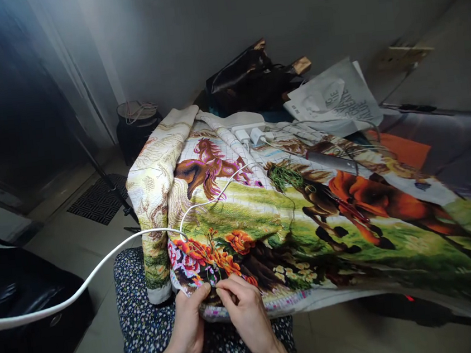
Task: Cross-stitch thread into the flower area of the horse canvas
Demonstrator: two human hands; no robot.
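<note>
A large cross-stitch cloth [307, 214] fills most of the view, draped over a table and spilling down toward the person's lap. Its long axis runs from lower left to far right. It shows running horses on green grass: a brown and purple horse at upper left, a bright orange one at right, and a bed of orange and pink flowers at the near left corner. That flower corner is where the work is, straight ahead of both hands and touching them.

A white cable [102, 269] sweeps in from the left edge, crosses the cloth's folded side and climbs to a white power strip [251, 132] lying on the cloth near the back. Behind it sit a dark bag [250, 79] and a pale printed bag [337, 98]. A tangle of green thread [284, 177] lies on the cloth near its middle, well apart from the hands.

The person's lap, in dark flowered fabric [149, 320], shows below the cloth's hem.

The left hand [191, 318] grips the near edge of the cloth from below, thumb up on the flowers, fingers closed on the fabric. The right hand [243, 305] rests just beside it, touching it, with fingertips pinched together on the cloth's surface at the flowers. Whether a needle sits in that pinch is too small to tell. Both hands are equally near the stitching spot, the right slightly above it.
</note>
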